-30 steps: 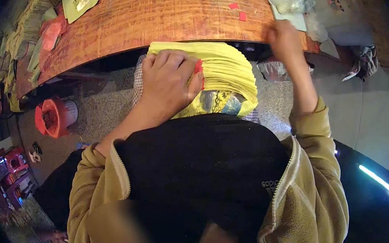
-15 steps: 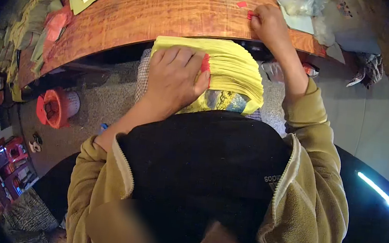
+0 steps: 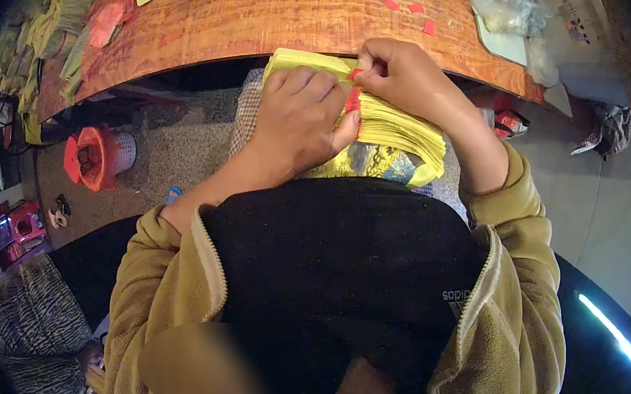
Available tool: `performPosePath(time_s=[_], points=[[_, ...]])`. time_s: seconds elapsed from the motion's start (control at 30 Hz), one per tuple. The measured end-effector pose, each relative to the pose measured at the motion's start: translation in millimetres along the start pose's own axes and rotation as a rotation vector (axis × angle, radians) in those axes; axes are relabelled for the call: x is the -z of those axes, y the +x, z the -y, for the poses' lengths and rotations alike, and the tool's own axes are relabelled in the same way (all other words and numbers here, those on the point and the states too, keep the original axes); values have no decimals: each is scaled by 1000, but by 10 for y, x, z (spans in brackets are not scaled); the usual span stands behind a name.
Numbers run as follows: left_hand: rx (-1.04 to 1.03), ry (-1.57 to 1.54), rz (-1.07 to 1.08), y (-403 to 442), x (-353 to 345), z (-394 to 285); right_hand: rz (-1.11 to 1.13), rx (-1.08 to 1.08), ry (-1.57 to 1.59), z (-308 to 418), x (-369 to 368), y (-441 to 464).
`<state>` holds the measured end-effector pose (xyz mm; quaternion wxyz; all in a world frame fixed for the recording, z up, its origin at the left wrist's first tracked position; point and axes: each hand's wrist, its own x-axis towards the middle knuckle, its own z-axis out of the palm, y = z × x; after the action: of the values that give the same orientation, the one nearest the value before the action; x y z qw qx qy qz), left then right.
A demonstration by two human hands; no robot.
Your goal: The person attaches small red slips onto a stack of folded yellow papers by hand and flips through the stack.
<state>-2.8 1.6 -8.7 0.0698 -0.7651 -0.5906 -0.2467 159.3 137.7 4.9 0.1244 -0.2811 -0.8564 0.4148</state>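
On my lap lies a thick stack of yellow folded paper [image 3: 404, 126], its layers fanned out toward the right. A row of small red tabs [image 3: 353, 101] runs along the middle of its top. My left hand [image 3: 301, 115] grips the stack from the left, fingers bent over the top and thumb beside the red tabs. At the upper end of that row, my right hand [image 3: 401, 75] pinches a small red paper piece [image 3: 356, 73] against the yellow layers. A printed sheet [image 3: 369, 159] in yellow and blue shows at the near end of the stack.
Several loose red pieces [image 3: 416, 8] lie on the wooden table [image 3: 273, 16] ahead. Clear plastic bags [image 3: 508, 11] sit at its right, and yellow-green piles [image 3: 47, 38] line the left. A red and white basket [image 3: 108, 156] stands on the floor.
My right hand has come from the tabletop down to the stack, bringing a red piece to the row of tabs. My left hand keeps its place on the stack.
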Motion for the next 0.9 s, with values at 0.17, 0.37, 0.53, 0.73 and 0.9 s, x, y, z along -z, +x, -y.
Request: performPosePath(time_s=[0.17,0.37,0.53,0.73,0.9], points=[[-18,9,-22,26,-15,10,-147,66,-162,-75,-115,38],[-15,-20,-2,41,20,15,-34,-8,-14,-646,312,204],[68,-76,27,-13,-2,28,-460,386,-959,-917,496,369],[53,-36,-35,-3,-12,21,-361,401,-1057,-918,496,264],[31,-55,-61,24,-20,25,-551,113,-1162,-962,314,-119]])
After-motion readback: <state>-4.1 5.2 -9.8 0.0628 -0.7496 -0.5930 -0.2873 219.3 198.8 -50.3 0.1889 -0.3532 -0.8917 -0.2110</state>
